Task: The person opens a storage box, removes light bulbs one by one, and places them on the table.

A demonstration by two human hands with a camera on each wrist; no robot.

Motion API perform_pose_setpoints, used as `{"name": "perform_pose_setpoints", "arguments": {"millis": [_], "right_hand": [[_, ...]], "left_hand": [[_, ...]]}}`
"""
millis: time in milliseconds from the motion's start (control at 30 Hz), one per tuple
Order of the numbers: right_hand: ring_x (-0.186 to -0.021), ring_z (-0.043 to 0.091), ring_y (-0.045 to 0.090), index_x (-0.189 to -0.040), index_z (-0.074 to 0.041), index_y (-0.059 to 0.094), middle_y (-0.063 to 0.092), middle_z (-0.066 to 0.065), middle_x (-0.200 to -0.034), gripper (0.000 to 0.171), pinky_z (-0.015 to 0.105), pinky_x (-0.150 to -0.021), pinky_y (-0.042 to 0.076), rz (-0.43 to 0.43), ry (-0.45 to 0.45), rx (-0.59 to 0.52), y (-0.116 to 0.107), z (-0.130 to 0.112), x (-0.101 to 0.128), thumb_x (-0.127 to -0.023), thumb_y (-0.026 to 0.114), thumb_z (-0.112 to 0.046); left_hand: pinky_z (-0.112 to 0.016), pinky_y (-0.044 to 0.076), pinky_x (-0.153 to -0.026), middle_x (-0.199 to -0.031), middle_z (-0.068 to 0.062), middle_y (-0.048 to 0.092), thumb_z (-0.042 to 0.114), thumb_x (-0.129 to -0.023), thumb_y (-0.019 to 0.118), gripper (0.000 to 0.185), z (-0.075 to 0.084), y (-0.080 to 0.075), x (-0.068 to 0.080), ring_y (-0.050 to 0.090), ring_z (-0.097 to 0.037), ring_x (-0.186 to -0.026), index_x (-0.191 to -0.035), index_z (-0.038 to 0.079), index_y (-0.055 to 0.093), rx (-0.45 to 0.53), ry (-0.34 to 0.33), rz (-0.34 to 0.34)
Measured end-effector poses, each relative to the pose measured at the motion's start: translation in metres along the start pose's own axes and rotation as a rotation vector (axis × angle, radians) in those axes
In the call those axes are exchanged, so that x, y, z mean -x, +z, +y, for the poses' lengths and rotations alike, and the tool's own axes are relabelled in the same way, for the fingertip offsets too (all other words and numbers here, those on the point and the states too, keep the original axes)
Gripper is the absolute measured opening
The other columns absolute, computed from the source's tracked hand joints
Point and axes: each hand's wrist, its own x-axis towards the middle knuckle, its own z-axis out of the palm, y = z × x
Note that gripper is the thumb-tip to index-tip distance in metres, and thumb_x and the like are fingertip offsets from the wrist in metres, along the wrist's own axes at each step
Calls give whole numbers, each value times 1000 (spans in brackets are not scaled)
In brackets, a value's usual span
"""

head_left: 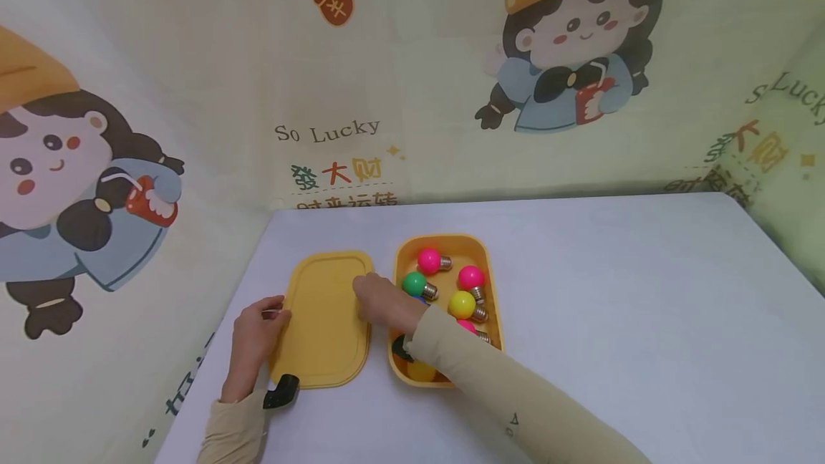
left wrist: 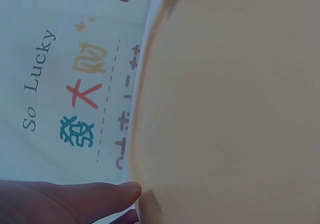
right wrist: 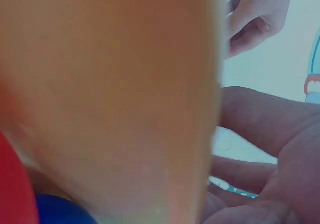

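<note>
A yellow lid (head_left: 325, 321) with rounded corners lies on the table, left of a matching yellow box (head_left: 493, 306). My left hand (head_left: 254, 339) grips the lid's left edge; its thumb (left wrist: 112, 196) shows against the rim in the left wrist view. At the opposite edge my right hand (head_left: 387, 303) has its fingers curled on the lid, their tips hidden from the head view. Inside the box lie several colored light bulbs, among them a green bulb (head_left: 415, 283), a yellow bulb (head_left: 462, 304) and a pink bulb (head_left: 429, 261). My right forearm partly hides others.
A white table (head_left: 619, 321) extends to the right of the box. The box wall (right wrist: 125, 84) stands close to my right wrist. Printed cloth (head_left: 438, 92) hangs behind and beside the table. A black camera (head_left: 281, 392) sits at my left wrist.
</note>
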Motion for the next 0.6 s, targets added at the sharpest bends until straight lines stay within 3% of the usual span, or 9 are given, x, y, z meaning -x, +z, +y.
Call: {"name": "perform_pose_setpoints", "arguments": {"millis": [67,300,400,600], "right_hand": [[-66,18,47,-98,-4,57,49,6,-84,8,21,-54,39,6,-3,3,-1,1,0,-91,62,-3],[-96,19,54,-132,-2,57,57,11,-124,43,24,-85,50,51,-58,67,-6,5,4,-94,69,-18],[-106,20,54,-134,-2,57,57,12,-129,45,25,-94,49,75,-97,97,-9,4,7,-94,69,-19],[-114,24,54,-135,-3,56,55,12,-131,45,28,-99,48,113,-125,104,-15,3,14,-95,68,-19]], "left_hand": [[-34,58,-76,-121,-25,63,15,-96,62,38,1,0,1,62,-35,-102,-129,-4,60,9,-16,0],[-41,58,-83,-123,-24,63,19,-97,61,39,9,-1,6,61,-36,-106,-130,-1,61,21,-19,26],[-44,56,-86,-123,-22,63,20,-97,60,38,12,-2,8,61,-35,-107,-130,1,61,15,-5,49],[-45,55,-88,-125,-22,63,20,-97,61,38,22,-5,13,61,-35,-108,-131,2,61,28,28,71]]}}
